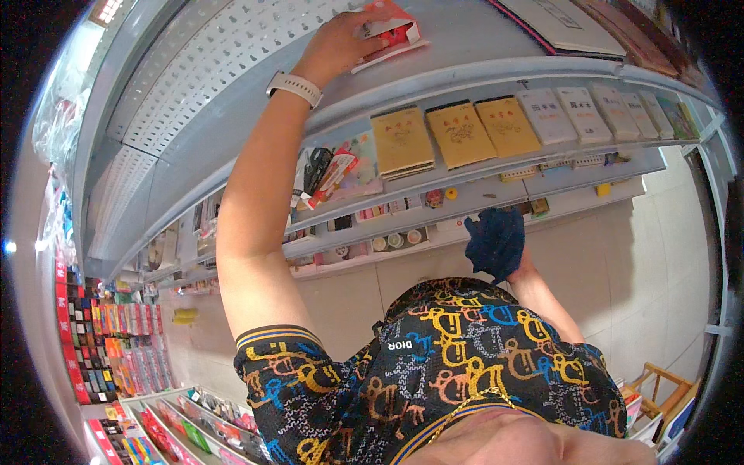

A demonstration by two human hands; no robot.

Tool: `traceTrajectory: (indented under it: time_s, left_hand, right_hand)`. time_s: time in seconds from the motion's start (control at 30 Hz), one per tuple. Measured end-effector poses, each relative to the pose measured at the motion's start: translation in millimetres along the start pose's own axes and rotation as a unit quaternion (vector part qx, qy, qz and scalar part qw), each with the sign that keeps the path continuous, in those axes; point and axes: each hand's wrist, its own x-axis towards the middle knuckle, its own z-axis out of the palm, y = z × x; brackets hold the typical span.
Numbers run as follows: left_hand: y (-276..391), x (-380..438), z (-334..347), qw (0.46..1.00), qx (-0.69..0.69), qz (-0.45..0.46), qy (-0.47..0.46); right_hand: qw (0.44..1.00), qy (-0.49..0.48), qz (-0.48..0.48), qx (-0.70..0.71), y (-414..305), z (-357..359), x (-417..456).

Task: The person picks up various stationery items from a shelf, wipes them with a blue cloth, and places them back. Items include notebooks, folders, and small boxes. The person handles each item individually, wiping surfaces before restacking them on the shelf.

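Observation:
On the upper grey metal shelf (459,40), my left hand (337,43) grips a small red-and-white cardboard box (401,36) with an open end and something red inside. A pale watch strap (293,87) circles that wrist. Lower down on the other side, my right hand (521,268) holds a bunched navy cloth (495,239) in front of the lower shelves. The cloth hides most of its fingers. Below the upper shelf, tan notebooks (462,135) lie in a row with white-covered notebooks (547,115). Red-and-white packaging (334,174) and a black package (317,165) lie left of them.
A perforated back panel (232,64) borders the upper shelf at left. Large flat books or pads (569,29) occupy its right end. Round containers (396,239) sit on the bottom shelf. Behind at lower left are merchandise bins (192,427); a wooden frame (662,386) stands at lower right.

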Motion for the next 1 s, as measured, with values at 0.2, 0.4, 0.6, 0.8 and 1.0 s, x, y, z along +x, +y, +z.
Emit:
traceTrajectory:
  time_s: [0.2, 0.4, 0.6, 0.8, 1.0]
  left_hand:
    - [-7.9, -6.5, 4.5, 0.997, -0.069, -0.027, 0.018]
    - [-14.6, -7.8, -4.1, 0.987, -0.15, -0.035, -0.036]
    - [7.5, -6.7, -18.7, 0.984, -0.154, -0.073, -0.053]
    - [16.1, 74.3, -17.1, 0.972, -0.23, -0.028, -0.034]
    - [-2.6, 203.3, 62.1, 0.988, 0.091, 0.073, 0.096]
  right_hand:
    - [0.888, 0.005, -0.146, -0.436, -29.2, -14.3, 5.9]
    - [0.998, -0.002, 0.033, -0.057, 2.3, -7.6, 0.9]
    - [0.898, 0.0, -0.142, -0.416, -32.4, -19.0, 5.6]
    - [0.908, 0.048, -0.137, -0.393, -26.0, -23.2, -1.0]
    - [0.988, 0.083, -0.02, -0.127, 5.8, -19.3, -30.3]
